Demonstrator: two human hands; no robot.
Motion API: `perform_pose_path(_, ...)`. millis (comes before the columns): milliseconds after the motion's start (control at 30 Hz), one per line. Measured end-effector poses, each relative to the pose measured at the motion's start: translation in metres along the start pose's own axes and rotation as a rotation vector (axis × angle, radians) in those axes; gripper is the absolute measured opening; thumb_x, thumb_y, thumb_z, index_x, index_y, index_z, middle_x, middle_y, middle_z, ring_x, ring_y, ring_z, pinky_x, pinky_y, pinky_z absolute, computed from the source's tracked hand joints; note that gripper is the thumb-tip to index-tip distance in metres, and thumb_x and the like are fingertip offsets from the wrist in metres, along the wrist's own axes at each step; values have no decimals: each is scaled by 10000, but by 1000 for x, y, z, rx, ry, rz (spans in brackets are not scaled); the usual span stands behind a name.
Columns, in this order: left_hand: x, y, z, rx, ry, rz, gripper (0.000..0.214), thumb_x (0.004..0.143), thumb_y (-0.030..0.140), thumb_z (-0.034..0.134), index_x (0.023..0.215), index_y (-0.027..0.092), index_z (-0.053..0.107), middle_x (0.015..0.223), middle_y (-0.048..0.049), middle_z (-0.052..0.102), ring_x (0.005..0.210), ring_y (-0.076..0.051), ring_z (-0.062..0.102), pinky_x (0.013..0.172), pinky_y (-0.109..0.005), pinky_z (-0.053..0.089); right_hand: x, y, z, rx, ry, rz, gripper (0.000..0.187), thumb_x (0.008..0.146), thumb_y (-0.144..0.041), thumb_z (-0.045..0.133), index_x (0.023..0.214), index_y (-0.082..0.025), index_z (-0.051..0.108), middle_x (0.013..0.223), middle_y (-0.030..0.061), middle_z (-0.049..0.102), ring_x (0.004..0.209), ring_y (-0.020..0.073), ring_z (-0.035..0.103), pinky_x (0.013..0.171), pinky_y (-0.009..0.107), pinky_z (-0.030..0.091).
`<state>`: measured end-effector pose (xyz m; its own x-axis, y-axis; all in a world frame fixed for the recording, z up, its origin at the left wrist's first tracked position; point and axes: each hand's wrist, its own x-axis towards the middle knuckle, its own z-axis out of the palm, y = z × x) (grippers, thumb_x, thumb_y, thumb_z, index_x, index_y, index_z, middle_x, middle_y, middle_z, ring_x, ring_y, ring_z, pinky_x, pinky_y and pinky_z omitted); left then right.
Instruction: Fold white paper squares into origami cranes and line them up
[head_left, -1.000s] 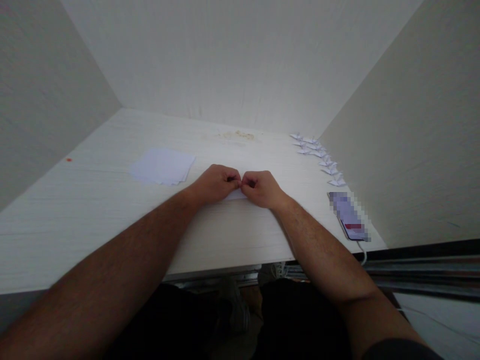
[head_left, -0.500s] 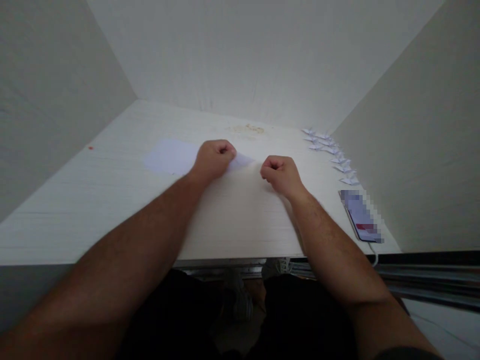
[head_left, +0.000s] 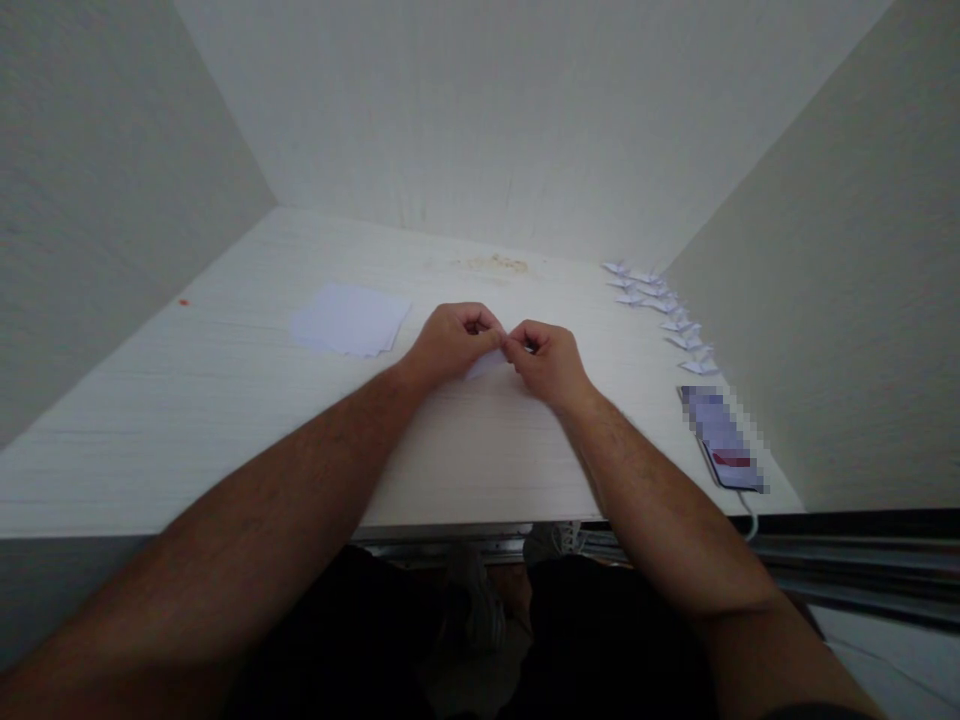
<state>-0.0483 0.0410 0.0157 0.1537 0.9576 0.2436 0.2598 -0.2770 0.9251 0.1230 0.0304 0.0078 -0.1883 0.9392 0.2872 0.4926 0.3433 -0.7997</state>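
Observation:
Close together over the middle of the table, my two hands pinch one small piece of white paper (head_left: 486, 363). My left hand (head_left: 459, 340) is closed on its upper left part, thumb against fingers. At the paper's right end, the fingertips of my right hand (head_left: 546, 358) are pressed together and nearly touch the left thumb. Most of the paper is hidden by the hands, so its folds cannot be made out. Left of my left hand lies a loose stack of white paper sheets (head_left: 349, 318).
Several folded paper cranes (head_left: 679, 325) stand in rows at the back right. Near the right front edge lies a phone (head_left: 720, 435) with a white cable (head_left: 751, 520). A small orange speck (head_left: 184, 302) is at the left. Walls (head_left: 480, 130) enclose the table's back and sides.
My left hand has moved right and nearer to me with the paper, away from the stack. My right hand has moved slightly left and now takes hold of the paper's right end.

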Motion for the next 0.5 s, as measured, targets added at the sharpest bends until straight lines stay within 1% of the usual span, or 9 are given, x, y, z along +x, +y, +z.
perform_pose_path(133,-2,1,-1,-93,62,-56,186,693,329,730,682,147,693,592,-5,640,531,-101,502,502,-229,368,-2,-6,0,-27,42,-3,213,815,-327,621,651,-191,606,611,-9,595,599,121,488,570,266,358)
perform_pose_path(233,-1,2,-4,-124,49,-78,206,692,342,758,714,140,723,617,-19,668,551,-110,535,522,-238,406,-2,-8,-2,21,73,64,218,778,-330,657,622,-191,595,588,-8,598,563,115,485,541,261,355)
perform_pose_path(333,1,-2,-4,-207,43,-130,221,701,332,769,785,129,751,684,-40,706,597,-121,582,573,-257,472,0,-7,-2,204,97,165,265,762,-401,696,635,-195,588,555,-12,594,495,103,476,488,251,358)
perform_pose_path(433,3,-8,-3,-405,102,-202,176,729,276,735,826,129,736,729,-41,713,632,-128,624,638,-290,535,1,-7,-1,428,47,158,276,734,-451,733,737,-200,618,611,-7,650,511,110,549,497,251,431)
perform_pose_path(500,4,-11,-1,-492,121,-230,135,744,229,705,836,132,720,727,-32,703,643,-130,641,653,-301,550,2,-8,1,484,12,145,286,680,-426,776,777,-205,621,628,-12,666,536,118,588,506,250,460)
